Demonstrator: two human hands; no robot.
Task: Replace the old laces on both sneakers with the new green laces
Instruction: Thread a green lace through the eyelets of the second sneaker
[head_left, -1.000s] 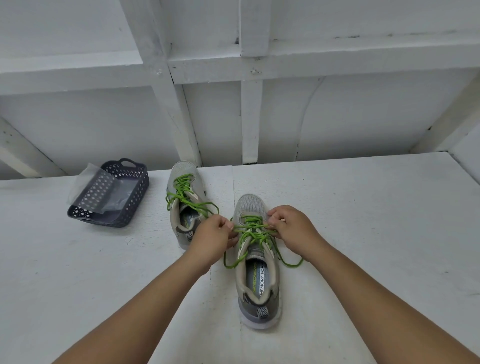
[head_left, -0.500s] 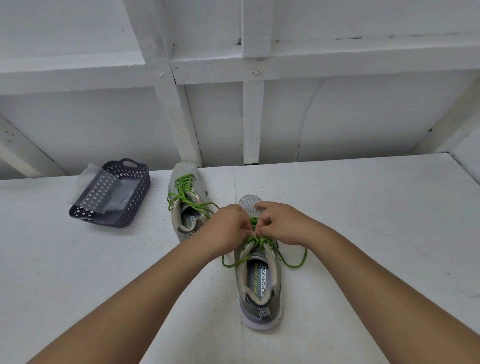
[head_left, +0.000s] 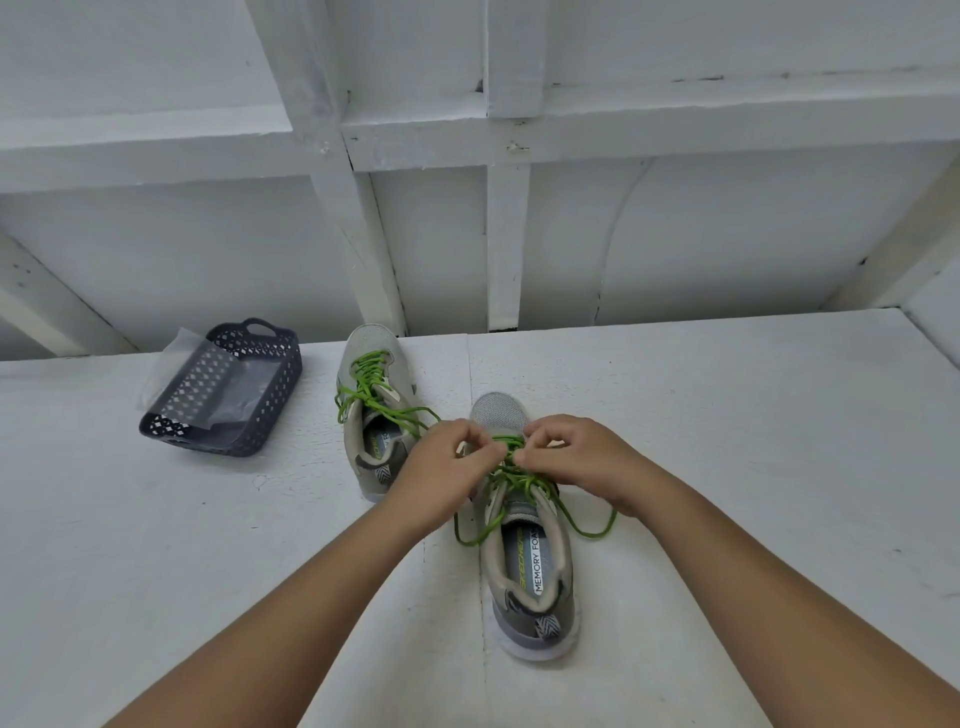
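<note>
Both hands (head_left: 511, 460) stay bunched together on the near sneaker's green lace (head_left: 524, 480).

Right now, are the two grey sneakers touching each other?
Cannot tell. In the head view the left hand covers the spot between the far grey sneaker and the near grey sneaker.

You have two sneakers on the table: the near sneaker (head_left: 530, 582) and the far sneaker (head_left: 376, 410). You see two green laces, one on the near shoe (head_left: 519, 478) and one on the far shoe (head_left: 371, 387). You count one basket (head_left: 270, 410), one plastic bag (head_left: 171, 369), and two hands, left hand (head_left: 441, 478) and right hand (head_left: 582, 457).
</note>
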